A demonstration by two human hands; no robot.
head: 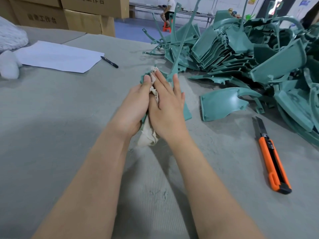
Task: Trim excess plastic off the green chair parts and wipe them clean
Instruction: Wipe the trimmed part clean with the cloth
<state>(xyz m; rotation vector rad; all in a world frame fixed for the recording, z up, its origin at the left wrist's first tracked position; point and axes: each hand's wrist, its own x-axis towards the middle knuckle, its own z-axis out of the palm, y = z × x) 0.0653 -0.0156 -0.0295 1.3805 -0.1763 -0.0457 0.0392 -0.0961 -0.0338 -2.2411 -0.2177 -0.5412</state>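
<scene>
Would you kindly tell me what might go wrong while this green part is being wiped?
The utility knife lies nearby with its blade out; a blind reach could cut a finger. The right hand presses the cloth with flat fingers on the chair part that the left hand grips; an untrimmed edge might scrape skin. The pile of parts looks loose and may slide.
</scene>
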